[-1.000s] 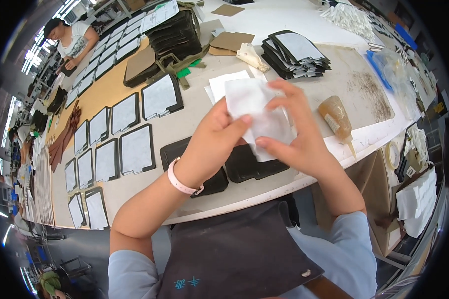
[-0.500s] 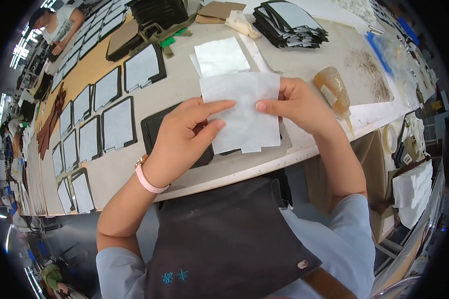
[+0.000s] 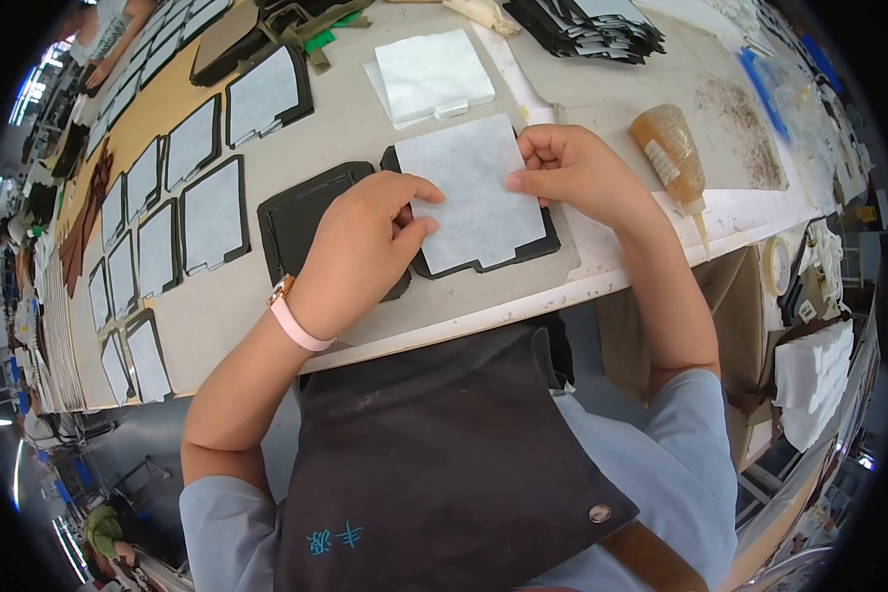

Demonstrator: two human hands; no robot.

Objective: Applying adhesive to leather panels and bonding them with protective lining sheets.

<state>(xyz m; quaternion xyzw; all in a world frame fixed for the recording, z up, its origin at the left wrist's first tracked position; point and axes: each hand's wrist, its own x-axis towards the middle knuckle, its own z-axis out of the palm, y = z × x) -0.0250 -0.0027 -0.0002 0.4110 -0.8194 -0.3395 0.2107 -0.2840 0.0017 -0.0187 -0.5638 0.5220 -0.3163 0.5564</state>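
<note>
A white fabric-like sheet (image 3: 469,197) with a notched lower edge lies over a black panel (image 3: 535,244), whose dark border shows along the sides and bottom. At the sheet's left edge, my left hand (image 3: 365,232) is curled, its thumb and index fingertips on the white surface. My right hand (image 3: 580,176) pinches the upper right edge between thumb and bent fingers. Beside them, partly under my left hand, lies another black panel (image 3: 306,222) without a white sheet. Beyond the worked panel sits a small stack of white sheets (image 3: 434,74).
Rows of black panels with white faces (image 3: 212,217) cover the table's left side. A bottle of amber glue (image 3: 669,148) with a pointed nozzle lies right of my right hand. A dark stack of pieces (image 3: 592,39) stands far back. The table's front edge (image 3: 483,316) runs before me.
The white sheet, held up between my hands before, now lies down over the black panel. Both hands still touch its sides. The view has shifted slightly.
</note>
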